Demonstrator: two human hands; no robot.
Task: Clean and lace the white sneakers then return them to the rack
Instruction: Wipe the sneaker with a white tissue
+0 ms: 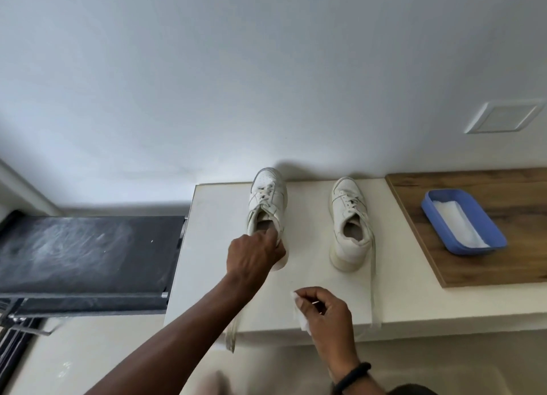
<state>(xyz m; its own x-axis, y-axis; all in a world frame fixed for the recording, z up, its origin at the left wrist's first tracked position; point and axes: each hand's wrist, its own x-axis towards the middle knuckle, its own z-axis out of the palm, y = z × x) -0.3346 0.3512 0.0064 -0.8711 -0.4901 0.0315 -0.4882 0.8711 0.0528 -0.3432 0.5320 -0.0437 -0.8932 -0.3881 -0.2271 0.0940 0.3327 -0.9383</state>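
Nearest the lens, a black wristband (352,377) is seen on the wrist of the right hand (325,309), whose grip is pinched on a crumpled white wipe (300,317) between thumb and fingertips, above the near part of the white worktop (213,246). Farther out, the grip of the left hand (254,255) is closed round the heel collar of the left-hand sneaker (268,199), the fingers curled over the rim of the opening. Both this shoe and the right-hand sneaker (349,214) are stood on their soles, well apart, each with its long axis running from the person to the wall, toe at the wall and heel toward the hands. The wipe is held short of both heels and between their two lines, so the steadied shoe lies ahead and to the left of it, and the right hand is the one free to reach it. Loose lace ends (374,291) are trailed over the near edge, so the lacing is judged unfinished and wiping is taken as the step in hand. A blue tray (429,199) holding more white wipes is set on a wooden board (503,187) to the right.
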